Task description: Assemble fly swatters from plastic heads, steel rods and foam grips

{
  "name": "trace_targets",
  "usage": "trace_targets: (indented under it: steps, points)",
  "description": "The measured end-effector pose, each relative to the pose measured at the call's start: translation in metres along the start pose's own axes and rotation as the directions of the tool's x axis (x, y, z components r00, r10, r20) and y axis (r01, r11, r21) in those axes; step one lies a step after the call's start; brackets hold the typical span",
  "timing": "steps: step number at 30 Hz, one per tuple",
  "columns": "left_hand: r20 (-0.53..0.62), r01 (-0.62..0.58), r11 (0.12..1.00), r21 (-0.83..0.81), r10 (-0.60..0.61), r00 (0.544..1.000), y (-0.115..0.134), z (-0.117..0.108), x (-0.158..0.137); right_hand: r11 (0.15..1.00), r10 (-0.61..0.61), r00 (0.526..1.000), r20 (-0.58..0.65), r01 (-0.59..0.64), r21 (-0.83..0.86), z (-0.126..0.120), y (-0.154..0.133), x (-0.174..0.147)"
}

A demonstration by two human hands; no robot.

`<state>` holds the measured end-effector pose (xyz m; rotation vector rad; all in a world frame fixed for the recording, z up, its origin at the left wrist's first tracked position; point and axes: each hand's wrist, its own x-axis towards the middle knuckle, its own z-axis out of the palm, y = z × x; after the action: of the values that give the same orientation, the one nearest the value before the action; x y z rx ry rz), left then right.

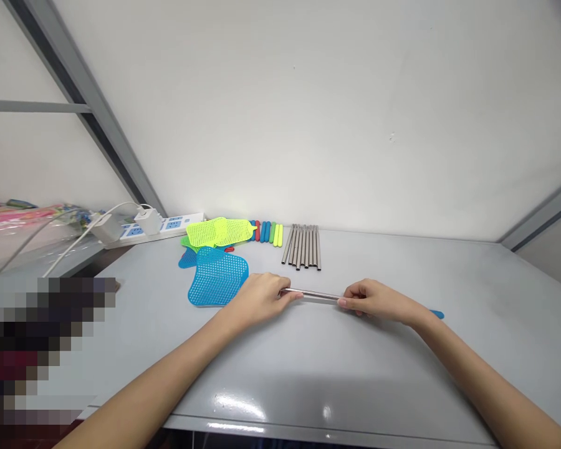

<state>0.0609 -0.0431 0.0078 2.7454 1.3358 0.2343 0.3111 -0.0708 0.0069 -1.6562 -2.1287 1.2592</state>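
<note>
My left hand [262, 296] pinches the left end of a thin shiny metal tube [321, 295], thumb along its near side. Beside that hand, partly behind it, is a blue perforated fly swatter head [215, 280]; whether it joins the tube is hidden by my fingers. My right hand [376, 300] is closed on the tube further right, which lies nearly level just over the grey table [318, 355]. Past my right wrist the end of a blue handle [437, 313] shows; my hand covers any link between it and the tube.
Several loose metal tubes [303, 248] lie side by side at the back. Left of them are several coloured handles [275, 234] and a pile of yellow swatter heads [219, 231]. A white power strip [168, 228] with chargers and cables stands at the back left, before the wall.
</note>
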Motion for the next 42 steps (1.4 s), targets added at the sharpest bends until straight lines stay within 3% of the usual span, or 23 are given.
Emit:
trace_targets:
  steps: [15,22,31,39,42]
  points:
    - [0.065,0.032,0.999,0.04,-0.034,0.997,0.013,0.015,-0.004,0.996,-0.07,0.997,-0.036,0.068,-0.064,0.002,0.001,0.003]
    - [0.07,-0.022,0.999,0.025,0.02,0.997,0.025,0.026,-0.011,0.999,-0.049,0.995,0.089,0.051,-0.012,-0.004,0.004,-0.003]
    - [0.079,-0.037,0.991,0.132,0.026,0.997,0.032,0.025,-0.014,0.947,-0.027,0.949,0.314,-0.076,0.312,0.0,0.005,0.003]
    - [0.116,-0.016,0.981,0.193,-0.007,0.993,0.041,0.022,-0.015,0.961,-0.029,0.965,0.261,-0.045,0.274,0.004,0.001,-0.002]
    - [0.117,0.017,0.981,0.192,-0.04,0.992,0.042,0.021,-0.015,0.978,0.001,0.983,0.186,-0.04,0.203,0.008,0.0,0.0]
